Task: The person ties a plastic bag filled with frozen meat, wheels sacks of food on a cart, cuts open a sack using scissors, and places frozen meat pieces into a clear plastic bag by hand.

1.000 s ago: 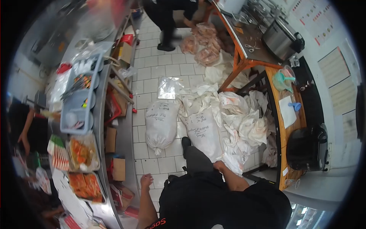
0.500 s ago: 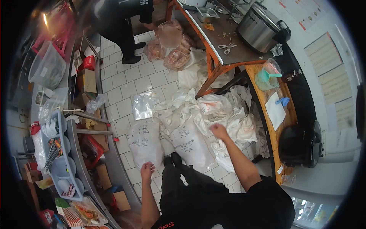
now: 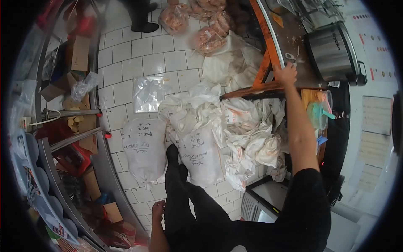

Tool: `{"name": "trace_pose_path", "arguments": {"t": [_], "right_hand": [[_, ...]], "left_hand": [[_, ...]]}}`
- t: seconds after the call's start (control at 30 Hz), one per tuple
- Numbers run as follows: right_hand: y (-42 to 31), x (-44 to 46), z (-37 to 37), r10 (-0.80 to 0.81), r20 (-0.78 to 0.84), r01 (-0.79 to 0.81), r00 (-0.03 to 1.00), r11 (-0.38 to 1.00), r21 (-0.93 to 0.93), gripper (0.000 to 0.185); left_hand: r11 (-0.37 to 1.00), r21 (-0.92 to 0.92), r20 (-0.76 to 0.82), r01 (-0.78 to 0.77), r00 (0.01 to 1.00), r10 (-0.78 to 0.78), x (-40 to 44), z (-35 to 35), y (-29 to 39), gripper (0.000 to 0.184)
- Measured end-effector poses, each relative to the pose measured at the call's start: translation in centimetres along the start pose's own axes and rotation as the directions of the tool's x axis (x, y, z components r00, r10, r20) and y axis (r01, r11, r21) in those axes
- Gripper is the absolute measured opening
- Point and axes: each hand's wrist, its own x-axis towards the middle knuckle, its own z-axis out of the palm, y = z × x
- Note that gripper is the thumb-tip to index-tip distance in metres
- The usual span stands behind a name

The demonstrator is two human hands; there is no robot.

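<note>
My right hand (image 3: 286,74) reaches to the edge of the dark-topped table (image 3: 289,29), its fingers closed on the handle end of a pair of scissors (image 3: 289,56). My left hand (image 3: 158,210) hangs low beside my leg, loosely curled with its fingers a little apart and nothing visible in it. On the tiles by my feet lie two full white sacks with black handwriting, a left sack (image 3: 145,147) and a right sack (image 3: 199,157). Crumpled white sacks (image 3: 252,143) are heaped to their right. A clear plastic sheet or bag (image 3: 149,94) lies flat beyond.
Bags of orange-pink food (image 3: 174,19) sit on the floor ahead, near another person's foot (image 3: 145,27). A large steel cooker (image 3: 331,50) stands on the table. Metal shelving (image 3: 75,138) with boxes lines the left. A green strainer (image 3: 317,113) is at right.
My right hand has moved forward and right from above the sacks to the scissors on the table. My left hand has dropped back. The view has shifted, and I have moved closer to the table.
</note>
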Motion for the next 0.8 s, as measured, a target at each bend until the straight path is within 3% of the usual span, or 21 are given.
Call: {"name": "trace_pose_path", "arguments": {"t": [0.07, 0.13, 0.2, 0.27, 0.33, 0.4, 0.47, 0.53, 0.6, 0.67, 0.73, 0.8], "right_hand": [[-1.0, -3.1, 0.5, -0.119, -0.220, 0.084, 0.968, 0.983, -0.161, 0.056], [-0.5, -4.3, 0.6, -0.109, -0.306, 0.097, 0.946, 0.994, -0.056, 0.040], [-0.2, -6.3, -1.1, -0.097, -0.252, 0.145, 0.963, 0.973, 0.178, 0.030], [0.0, -9.4, -3.0, -0.214, -0.396, 0.340, 0.893, 0.898, 0.281, 0.027], [-0.8, -14.5, -7.1, -0.115, -0.410, 0.325, 0.905, 0.809, 0.490, 0.025], [-0.8, -20.0, -10.9, 0.131, -0.192, 0.102, 0.973, 0.503, 0.858, 0.023], [-0.1, -25.2, -13.4, 0.191, 0.030, -0.054, 0.981, 0.123, 0.991, 0.022], [1.0, -30.1, -14.0, 0.054, 0.311, -0.287, 0.949, -0.267, 0.920, 0.019], [2.2, -35.7, -13.0, -0.129, 0.426, -0.440, 0.896, -0.402, 0.803, 0.019], [3.0, -42.1, -12.4, -0.327, 0.403, -0.469, 0.855, -0.158, 0.869, 0.020], [3.6, -48.4, -14.5, -0.566, 0.403, -0.418, 0.719, 0.112, 0.902, 0.018], [5.6, -54.3, -14.1, -0.761, 0.236, -0.024, 0.605, 0.278, 0.960, 0.018]], "left_hand": [[0.998, -0.070, 0.002, 0.006, 1.000, -0.006, 0.5, -0.6, 0.4, 0.035], [0.997, -0.065, -0.080, -0.047, 0.996, 0.042, 1.0, -1.3, 1.4, 0.036], [0.976, -0.152, -0.064, -0.157, 0.987, 0.149, 1.6, -1.6, 3.9, 0.035], [0.957, -0.153, -0.095, -0.247, 0.967, 0.235, 1.3, -0.6, 7.6, 0.032], [0.937, -0.097, -0.067, -0.336, 0.941, 0.331, 0.8, 0.7, 10.8, 0.028], [0.910, -0.092, -0.028, -0.403, 0.915, 0.402, -0.1, 3.1, 13.4, 0.027], [0.857, -0.179, 0.042, -0.484, 0.866, 0.498, -1.9, 6.2, 15.1, 0.023], [0.838, -0.176, 0.201, -0.517, 0.814, 0.545, -5.8, 9.7, 15.9, 0.022], [0.831, -0.077, 0.433, -0.551, 0.732, 0.526, -7.7, 12.3, 14.4, 0.032], [0.877, -0.223, 0.750, -0.425, 0.500, 0.433, -12.4, 13.2, 12.7, 0.054], [0.883, -0.436, 0.850, -0.173, 0.242, 0.467, -16.9, 13.7, 10.1, 0.076], [0.830, -0.538, 0.836, 0.149, 0.220, 0.503, -18.2, 13.8, 6.8, 0.086]]}}
